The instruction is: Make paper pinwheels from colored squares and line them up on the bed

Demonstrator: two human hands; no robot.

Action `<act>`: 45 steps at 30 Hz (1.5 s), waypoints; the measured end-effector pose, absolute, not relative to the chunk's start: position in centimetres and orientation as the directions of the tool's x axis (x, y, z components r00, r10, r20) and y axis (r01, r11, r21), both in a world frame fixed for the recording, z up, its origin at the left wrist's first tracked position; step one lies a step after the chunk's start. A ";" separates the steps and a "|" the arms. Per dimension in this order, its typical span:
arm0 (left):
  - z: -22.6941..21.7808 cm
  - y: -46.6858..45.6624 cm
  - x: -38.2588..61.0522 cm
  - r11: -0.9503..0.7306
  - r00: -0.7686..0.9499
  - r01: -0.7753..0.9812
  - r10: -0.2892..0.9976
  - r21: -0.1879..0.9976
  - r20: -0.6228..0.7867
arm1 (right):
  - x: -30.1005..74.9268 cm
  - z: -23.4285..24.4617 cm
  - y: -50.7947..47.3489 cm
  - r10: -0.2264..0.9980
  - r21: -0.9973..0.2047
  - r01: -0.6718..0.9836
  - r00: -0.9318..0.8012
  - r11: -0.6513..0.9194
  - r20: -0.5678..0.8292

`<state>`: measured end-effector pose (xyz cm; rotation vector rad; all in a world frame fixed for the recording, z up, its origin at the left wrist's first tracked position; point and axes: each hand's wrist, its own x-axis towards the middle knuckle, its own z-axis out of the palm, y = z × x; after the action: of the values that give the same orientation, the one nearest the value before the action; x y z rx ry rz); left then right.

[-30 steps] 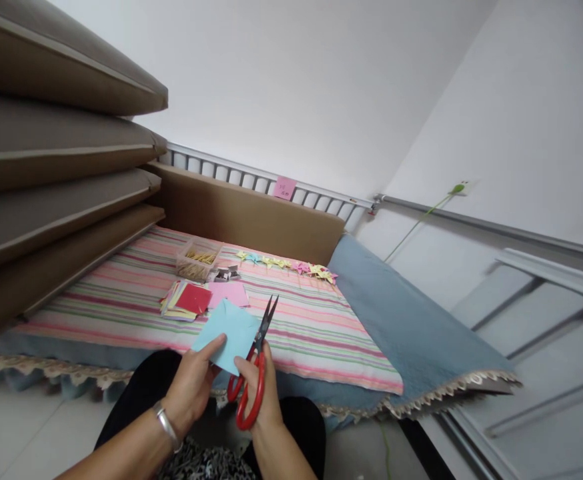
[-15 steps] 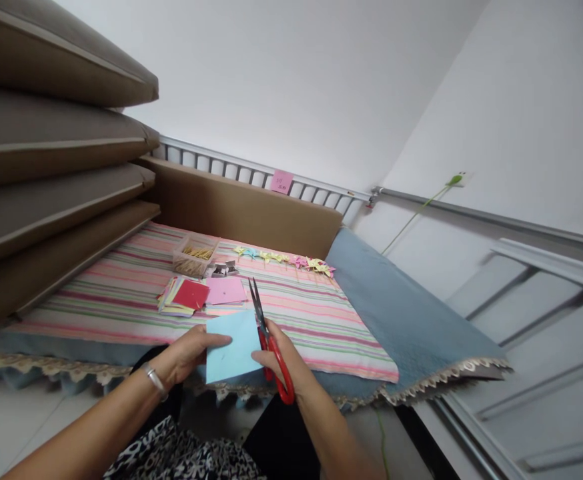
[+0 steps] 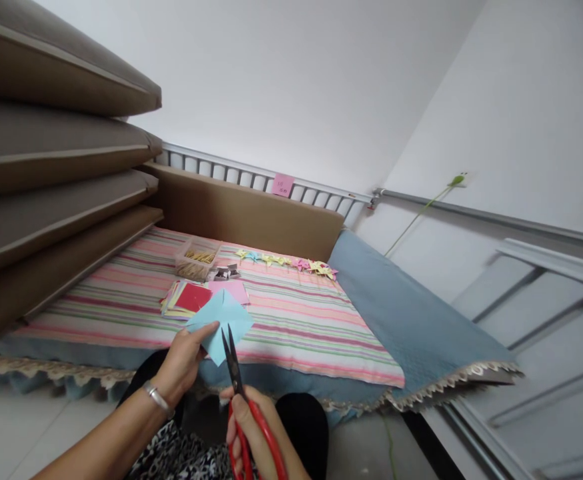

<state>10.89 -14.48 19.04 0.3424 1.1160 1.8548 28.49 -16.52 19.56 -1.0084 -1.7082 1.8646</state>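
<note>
- The left hand (image 3: 184, 357), below the middle of the frame, pinches the blue paper (image 3: 229, 310) by its left corner, thumb on top; only that side looks gripped, so the free right corner could sag or swing when the blades press on it
- The right hand (image 3: 254, 430), lower centre of the frame, grasps the scissors (image 3: 234, 371) by their red handles, tips upward and blades slightly parted; if the two hands drift against each other, a cut could run crooked
- The blade tips stand over the near part of the paper, close to the left thumb; a hasty squeeze or a slipping sheet could nick it
- Whether the paper lies between the blades or just under them I cannot tell; if under, closing them would miss or merely crease it
- Fine lines run in from the paper's upper and right corners, cuts or folds, too small to tell; a cut carried too far toward the middle could sever a corner
- The paper's far corner overlaps, in view, the red sheet (image 3: 194, 297) and pink sheet (image 3: 236, 290) on the striped cloth (image 3: 291, 327), left of centre; if it actually touches them, a careless sweep could scatter them
</note>
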 end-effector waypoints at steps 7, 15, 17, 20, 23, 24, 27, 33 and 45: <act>19.7 -14.7 11.3 -0.223 -0.558 -0.583 0.809 0.781 -0.186 | 29.1 20.2 -16.1 0.711 -0.961 0.222 -0.649 -0.163 -0.271; 19.6 -14.5 11.4 -0.247 -0.553 -0.605 0.815 0.757 -0.176 | 29.2 19.6 -16.3 0.722 -0.956 0.242 -0.631 -0.165 -0.284; 19.5 -14.5 11.5 -0.239 -0.541 -0.605 0.824 0.759 -0.172 | 29.2 19.6 -16.2 0.726 -0.956 0.246 -0.627 -0.159 -0.283; 19.6 -14.5 11.8 -0.229 -0.523 -0.621 0.833 0.749 -0.180 | 29.2 19.2 -16.2 0.733 -0.957 0.249 -0.623 -0.145 -0.273; 19.6 -14.6 12.1 -0.234 -0.525 -0.635 0.830 0.737 -0.189 | 29.0 18.4 -16.1 0.744 -0.957 0.266 -0.616 -0.113 -0.259; 19.6 -14.7 12.2 -0.235 -0.529 -0.636 0.826 0.735 -0.194 | 28.9 18.1 -16.1 0.751 -0.956 0.274 -0.609 -0.103 -0.255; 19.4 -14.6 12.3 -0.223 -0.538 -0.636 0.815 0.739 -0.217 | 28.7 17.7 -15.8 0.772 -0.952 0.291 -0.582 -0.097 -0.256; 19.1 -14.6 12.4 -0.236 -0.552 -0.632 0.805 0.738 -0.216 | 28.9 18.2 -15.5 0.775 -0.949 0.302 -0.576 -0.096 -0.261; 18.7 -14.4 12.4 -0.238 -0.567 -0.637 0.789 0.733 -0.236 | 28.9 18.7 -15.4 0.786 -0.952 0.303 -0.575 -0.053 -0.227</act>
<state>12.41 -14.43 18.72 0.2263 1.0245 1.9267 28.91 -15.39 18.68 -1.1559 -1.8350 1.6631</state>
